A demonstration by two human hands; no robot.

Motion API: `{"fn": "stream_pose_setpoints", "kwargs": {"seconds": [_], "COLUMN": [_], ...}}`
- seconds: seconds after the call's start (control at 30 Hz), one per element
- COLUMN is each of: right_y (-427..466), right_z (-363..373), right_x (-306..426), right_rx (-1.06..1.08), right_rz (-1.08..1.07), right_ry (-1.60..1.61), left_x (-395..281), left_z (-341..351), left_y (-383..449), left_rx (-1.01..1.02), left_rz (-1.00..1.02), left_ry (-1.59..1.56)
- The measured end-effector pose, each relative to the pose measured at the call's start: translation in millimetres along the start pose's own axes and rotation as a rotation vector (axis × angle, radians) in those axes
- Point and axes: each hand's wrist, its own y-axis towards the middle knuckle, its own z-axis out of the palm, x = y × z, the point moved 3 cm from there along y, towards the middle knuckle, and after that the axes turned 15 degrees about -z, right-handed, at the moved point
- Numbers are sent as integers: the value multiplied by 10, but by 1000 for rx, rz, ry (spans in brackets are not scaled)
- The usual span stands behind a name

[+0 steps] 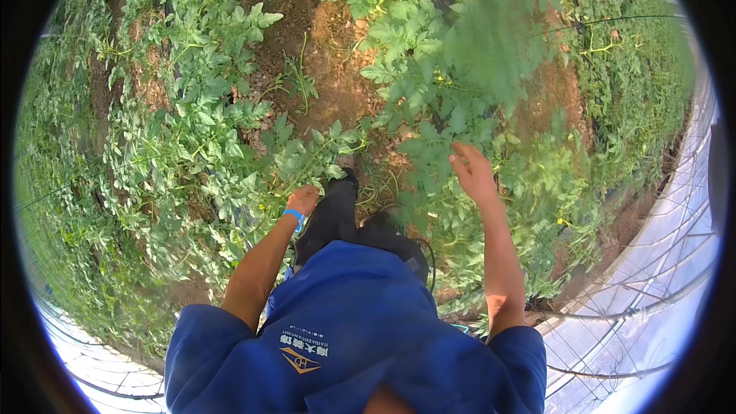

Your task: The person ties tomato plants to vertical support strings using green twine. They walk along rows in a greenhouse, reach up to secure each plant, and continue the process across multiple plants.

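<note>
My left hand, with a blue wristband at the wrist, is beside a leafy tomato stem near my left leg. Its fingers are curled, and whether anything is between them cannot be made out. On the other side, my right hand reaches to the edge of the tomato plants, thumb and fingers apart, with nothing visible in it. Small yellow flowers show among the leaves above it. Blurred foliage hangs close to the camera and hides part of the right row.
Between the plant rows runs a path of bare brown soil, with cut or fallen stems lying on it. Another row of plants stands on the left. A dark line crosses at upper right. Plastic greenhouse sheeting with ribs borders the right.
</note>
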Motion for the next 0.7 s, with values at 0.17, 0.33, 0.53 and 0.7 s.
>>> {"fn": "stream_pose_setpoints", "kwargs": {"seconds": [0.17,0.33,0.53,0.7], "right_y": [12,325,748,1454], "right_z": [-1,111,233,183], "right_x": [-87,154,-39,-62], "right_rx": [62,176,106,-58], "right_rz": [7,69,-16,22], "right_ry": [-23,-23,2,-62], "left_x": [-22,286,22,-235], "left_z": [-534,-1047,-1300,-1322], "left_y": [285,731,589,500], "left_rx": [-63,-169,-190,-68], "left_rz": [102,33,-82,-60], "left_ry": [0,65,-3,-117]}}
